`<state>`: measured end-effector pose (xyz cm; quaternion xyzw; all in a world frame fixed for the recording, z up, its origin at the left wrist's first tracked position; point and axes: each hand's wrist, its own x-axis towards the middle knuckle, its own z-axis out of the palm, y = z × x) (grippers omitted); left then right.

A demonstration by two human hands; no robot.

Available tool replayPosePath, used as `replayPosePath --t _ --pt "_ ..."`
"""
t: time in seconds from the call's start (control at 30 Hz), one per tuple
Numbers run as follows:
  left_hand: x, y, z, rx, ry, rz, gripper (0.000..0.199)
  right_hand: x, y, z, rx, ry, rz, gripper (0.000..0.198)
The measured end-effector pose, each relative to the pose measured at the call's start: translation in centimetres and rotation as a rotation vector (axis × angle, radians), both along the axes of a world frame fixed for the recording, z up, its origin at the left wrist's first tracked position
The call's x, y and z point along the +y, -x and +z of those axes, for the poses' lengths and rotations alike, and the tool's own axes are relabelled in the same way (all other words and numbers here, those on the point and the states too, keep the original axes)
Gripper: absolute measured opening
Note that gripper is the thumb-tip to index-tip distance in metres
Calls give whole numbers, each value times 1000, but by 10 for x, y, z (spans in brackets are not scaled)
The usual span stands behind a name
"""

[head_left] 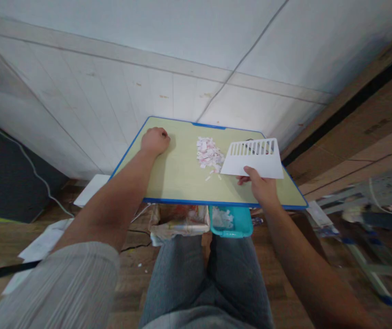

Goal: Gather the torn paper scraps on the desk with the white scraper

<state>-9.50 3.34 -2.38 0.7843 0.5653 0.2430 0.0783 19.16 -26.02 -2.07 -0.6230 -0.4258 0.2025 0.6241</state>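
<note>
My right hand grips a white slotted sheet by its near edge, thumb on top and fingers below. A row of long openings runs along its far side. The sheet is held tilted over the right part of the yellow-green tabletop, which has a blue rim. Just left of the sheet lies a heap of small white and pinkish paper-like pieces, with a few loose ones at its near side. My left hand rests closed near the table's far left corner. A small dark spot shows at its curled fingers; what it is I cannot make out.
Below the table's near edge are a lined box and a turquoise bin holding pale scraps. A dark, thin object lies partly hidden behind the sheet. Cardboard boxes stand at right, and a white wall closes off the back.
</note>
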Motion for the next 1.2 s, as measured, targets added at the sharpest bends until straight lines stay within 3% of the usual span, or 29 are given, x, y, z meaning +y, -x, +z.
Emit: replayPosePath --t 0.13,0.37,0.5,0.6,0.9,1.2 --pt "4 3 -2 -10 -4 20 36 20 -12 10 -145 75 183 30" --pt "3 11 -4 -101 -5 10 24 43 -20 36 -324 142 485 46" --pt "-2 13 -1 -115 12 16 22 58 -20 51 -347 159 577 46" --pt "-4 14 1 -122 15 11 23 65 -19 51 -346 160 649 44" --pt "6 17 -2 -108 3 -57 37 61 -20 37 -282 206 642 38" --pt "-1 5 0 -122 -108 -85 22 69 -22 41 -242 209 629 44"
